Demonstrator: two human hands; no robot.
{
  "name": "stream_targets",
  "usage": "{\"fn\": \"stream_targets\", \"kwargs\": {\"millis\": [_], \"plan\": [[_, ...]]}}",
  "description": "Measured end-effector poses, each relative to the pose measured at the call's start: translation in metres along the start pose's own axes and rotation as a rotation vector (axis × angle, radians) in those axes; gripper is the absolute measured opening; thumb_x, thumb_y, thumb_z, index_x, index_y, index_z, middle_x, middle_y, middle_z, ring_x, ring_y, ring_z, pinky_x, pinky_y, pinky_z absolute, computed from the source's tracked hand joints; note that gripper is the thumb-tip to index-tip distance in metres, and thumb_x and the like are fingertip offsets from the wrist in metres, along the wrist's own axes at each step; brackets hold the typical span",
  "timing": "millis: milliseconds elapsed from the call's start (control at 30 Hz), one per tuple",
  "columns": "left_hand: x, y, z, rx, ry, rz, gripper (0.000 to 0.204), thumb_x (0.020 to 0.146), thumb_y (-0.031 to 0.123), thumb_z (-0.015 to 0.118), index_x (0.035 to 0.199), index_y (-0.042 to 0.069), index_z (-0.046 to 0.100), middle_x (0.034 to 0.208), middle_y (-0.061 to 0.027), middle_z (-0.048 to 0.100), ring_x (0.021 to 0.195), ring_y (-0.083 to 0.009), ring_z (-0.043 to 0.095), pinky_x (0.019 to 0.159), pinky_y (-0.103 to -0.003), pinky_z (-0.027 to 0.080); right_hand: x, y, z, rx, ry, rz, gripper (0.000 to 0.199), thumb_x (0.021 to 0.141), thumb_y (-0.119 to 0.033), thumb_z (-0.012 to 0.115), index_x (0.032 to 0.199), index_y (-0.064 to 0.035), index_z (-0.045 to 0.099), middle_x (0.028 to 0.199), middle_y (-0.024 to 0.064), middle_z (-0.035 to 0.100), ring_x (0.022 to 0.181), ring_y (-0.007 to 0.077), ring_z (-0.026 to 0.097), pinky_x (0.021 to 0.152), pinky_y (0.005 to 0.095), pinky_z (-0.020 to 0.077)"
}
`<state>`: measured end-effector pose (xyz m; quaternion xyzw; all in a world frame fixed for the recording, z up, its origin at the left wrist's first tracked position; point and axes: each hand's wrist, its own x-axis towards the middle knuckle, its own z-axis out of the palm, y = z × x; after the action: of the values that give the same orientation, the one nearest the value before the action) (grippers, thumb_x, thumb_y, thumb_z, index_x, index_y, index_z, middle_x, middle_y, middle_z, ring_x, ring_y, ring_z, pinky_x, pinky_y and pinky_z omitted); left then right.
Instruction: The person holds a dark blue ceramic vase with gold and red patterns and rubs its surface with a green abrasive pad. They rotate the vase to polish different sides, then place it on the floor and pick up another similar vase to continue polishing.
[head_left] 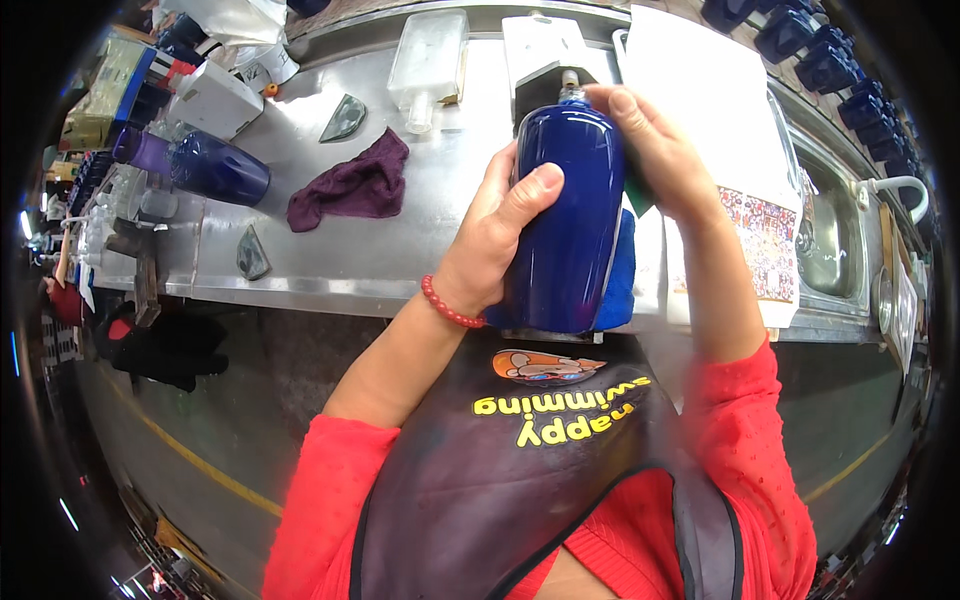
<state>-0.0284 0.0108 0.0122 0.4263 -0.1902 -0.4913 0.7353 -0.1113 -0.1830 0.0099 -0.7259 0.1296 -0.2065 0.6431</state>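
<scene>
My left hand (492,240) is wrapped round the side of a glossy dark blue bottle (565,225), its thumb lying across the front. The bottle is tilted, with its narrow neck pointing away from me over the bench. At the neck and shoulder, my right hand (655,150) curls its fingers against the bottle. Something dark green (637,190) shows beneath the right palm; I cannot make out what it is. A bright blue cloth (622,275) lies partly hidden behind the bottle's base.
A crumpled purple cloth (355,185) lies on the metal bench (330,265), near two dark grey-green shards (345,118). Another blue bottle (220,168) lies at the left. A clear rectangular bottle (430,65) is at the back. To the right is a sink (835,235) with a pale tap (900,188).
</scene>
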Motion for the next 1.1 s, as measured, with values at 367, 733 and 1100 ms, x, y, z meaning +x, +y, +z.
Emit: {"fn": "stream_targets", "kwargs": {"millis": [367,733,1100], "plan": [[0.038,-0.006,0.002,-0.15,-0.006,0.015,0.07,0.096,0.035,0.071,0.141,-0.004,0.034,0.115,-0.0147,0.061,0.095,-0.0172,0.068,0.079,-0.032,0.061,-0.021,0.01,0.002,-0.152,0.181,-0.021,0.057,0.108,-0.045,0.049,0.145,-0.0026,0.052,0.129,0.0176,0.065,0.095,0.0166,0.064,0.074,0.027,0.053],[0.04,0.018,0.0,-0.424,-0.179,-0.126,0.042,0.109,0.036,0.049,0.131,0.001,0.053,0.111,-0.0152,0.07,0.095,-0.0259,0.074,0.082,-0.045,0.065,-0.087,-0.002,-0.001,-0.177,0.054,-0.01,0.073,0.104,-0.055,0.051,0.152,-0.0009,0.044,0.14,0.0197,0.058,0.113,0.0235,0.063,0.081,0.0289,0.0538],[0.038,-0.009,-0.002,0.067,0.139,0.084,0.053,0.104,0.03,0.061,0.143,-0.002,0.043,0.126,-0.0138,0.063,0.11,-0.0213,0.064,0.095,-0.036,0.054,-0.114,-0.001,0.016,-0.614,-0.003,-0.174,0.072,0.098,-0.032,0.069,0.15,0.0077,0.039,0.146,0.0308,0.049,0.133,0.0417,0.052,0.112,0.0442,0.041]]}}
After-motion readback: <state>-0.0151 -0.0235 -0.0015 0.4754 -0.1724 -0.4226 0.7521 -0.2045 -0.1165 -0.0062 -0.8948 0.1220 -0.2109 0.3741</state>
